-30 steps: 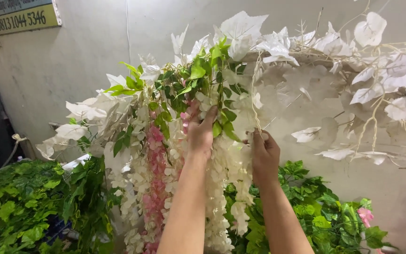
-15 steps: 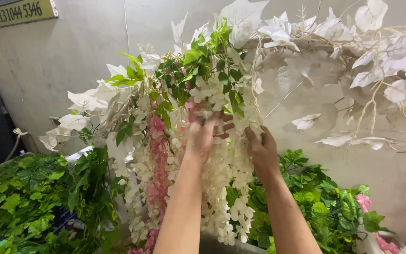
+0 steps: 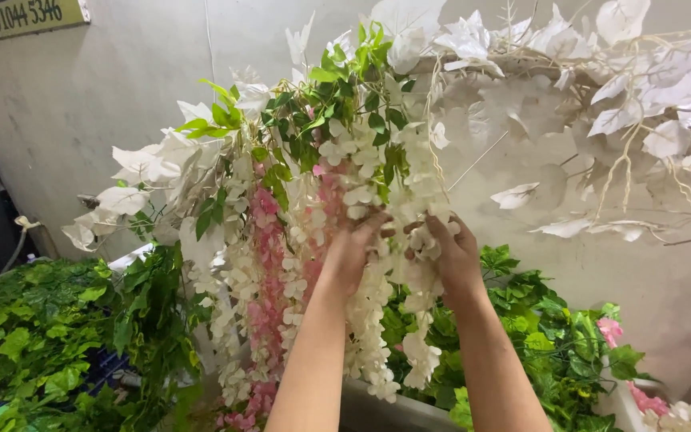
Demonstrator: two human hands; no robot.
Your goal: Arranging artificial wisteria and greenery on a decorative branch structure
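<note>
A hanging garland of artificial flowers fills the middle: cream-white flower strands (image 3: 377, 336), a pink flower strand (image 3: 265, 264) and green leaves (image 3: 313, 128) near its top. My left hand (image 3: 353, 248) is raised into the white strands, fingers curled around a cluster of them. My right hand (image 3: 449, 248) is just to the right at the same height, fingers pinching white blossoms. Both forearms rise from the bottom edge. Petals partly hide the fingertips of both hands.
White paper-like leaves on pale branches (image 3: 601, 104) spread across the upper right. Green leafy foliage (image 3: 33, 336) lies at the lower left, more green foliage (image 3: 553, 336) with a pink flower (image 3: 611, 330) at the lower right. A grey wall (image 3: 121, 88) stands behind.
Both hands have come lower and closer together, from the green leaves near the top down into the white flower strands. The view has tilted slightly.
</note>
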